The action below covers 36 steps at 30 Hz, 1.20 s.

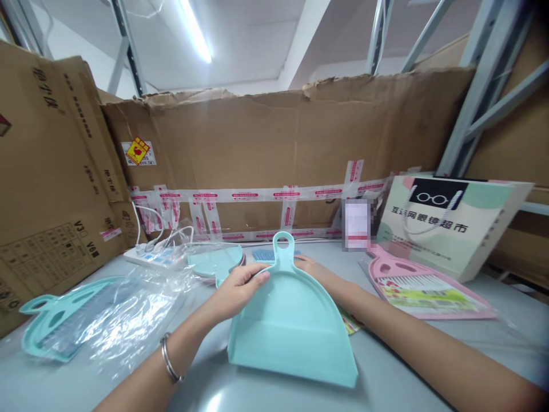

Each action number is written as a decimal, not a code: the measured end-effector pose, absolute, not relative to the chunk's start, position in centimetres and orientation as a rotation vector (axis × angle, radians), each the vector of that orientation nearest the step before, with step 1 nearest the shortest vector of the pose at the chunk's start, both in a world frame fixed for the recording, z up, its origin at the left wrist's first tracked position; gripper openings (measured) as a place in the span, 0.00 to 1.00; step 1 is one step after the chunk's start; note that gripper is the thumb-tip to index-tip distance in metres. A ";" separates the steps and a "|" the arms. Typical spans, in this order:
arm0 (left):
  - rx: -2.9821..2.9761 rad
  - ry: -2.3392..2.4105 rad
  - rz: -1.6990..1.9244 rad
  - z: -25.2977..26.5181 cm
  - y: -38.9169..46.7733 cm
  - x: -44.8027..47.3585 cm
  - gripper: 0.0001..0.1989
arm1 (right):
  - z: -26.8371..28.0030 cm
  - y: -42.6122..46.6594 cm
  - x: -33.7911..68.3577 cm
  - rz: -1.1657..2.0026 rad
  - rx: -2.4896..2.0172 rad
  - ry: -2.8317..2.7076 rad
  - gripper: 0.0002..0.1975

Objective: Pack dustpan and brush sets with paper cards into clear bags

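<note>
A light turquoise dustpan (291, 309) stands tilted in front of me, its looped handle pointing up and away. My left hand (242, 289) grips its upper left edge, thumb on the front face and fingers behind. Beyond the pan, my right hand (315, 272) reaches in beside the handle; most of its fingers are hidden, so its hold cannot be made out. Close to those fingers lie the blue bristles (262, 255) of a brush, partly covered by the dustpan. Part of a colourful printed card (350, 324) shows under my right forearm.
At left lies a turquoise dustpan set (64, 320) with clear plastic wrap (132, 320). Another turquoise piece (217, 260) and a power strip (156, 256) sit behind. A pink dustpan set (429, 286) and paper bag (450, 223) are at right. Cardboard (274, 143) walls the back.
</note>
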<state>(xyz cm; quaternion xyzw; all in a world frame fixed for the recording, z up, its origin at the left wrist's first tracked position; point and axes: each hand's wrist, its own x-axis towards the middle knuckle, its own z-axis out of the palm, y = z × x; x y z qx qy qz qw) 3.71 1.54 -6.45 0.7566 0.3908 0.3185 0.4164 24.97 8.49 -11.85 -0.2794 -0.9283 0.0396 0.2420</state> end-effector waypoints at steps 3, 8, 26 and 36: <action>1.903 0.970 0.790 -6.6 1.6 3.6 0.19 | -12.1 8.9 25.3 0.096 -0.719 -2.500 0.13; 1.914 1.007 0.779 -6.4 1.6 3.5 0.19 | -10.5 10.4 27.4 0.039 -0.901 -1.733 0.09; 1.809 1.145 0.931 -7.0 2.1 4.2 0.21 | -6.8 3.1 23.2 0.857 -0.955 -1.756 0.14; 1.867 1.040 0.924 -7.7 2.0 4.8 0.20 | -7.7 2.7 21.9 0.521 -1.075 -1.686 0.17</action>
